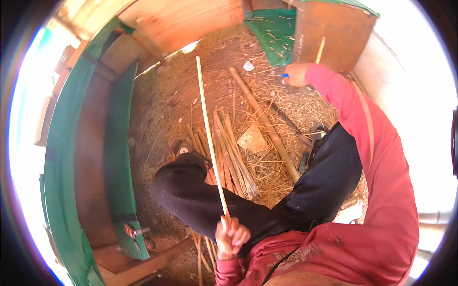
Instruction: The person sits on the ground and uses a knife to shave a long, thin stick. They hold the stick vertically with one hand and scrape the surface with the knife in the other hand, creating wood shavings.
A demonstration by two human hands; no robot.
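Note:
My left hand point(232, 237) is closed round the lower end of a long, thin, pale bamboo strip point(207, 124). The strip stands up from the fist, leaning a little left, and its far tip is free. Stretched out to the far right, my right hand point(296, 75) is closed on a small thing with a blue end point(285, 75); the fingers hide the rest. A short pale strip point(320, 50) sticks out beyond that hand, and I cannot tell whether it is held. A thin curved strip point(369, 125) lies against my right sleeve.
Between my legs lies a bundle of split bamboo point(228, 152), beside a thicker bamboo pole point(267, 126) and a flat tan piece point(253, 139). Straw covers the ground. A green-covered wooden frame point(121, 143) with pliers-like tool point(133, 232) stands left, a wooden box point(334, 35) far right.

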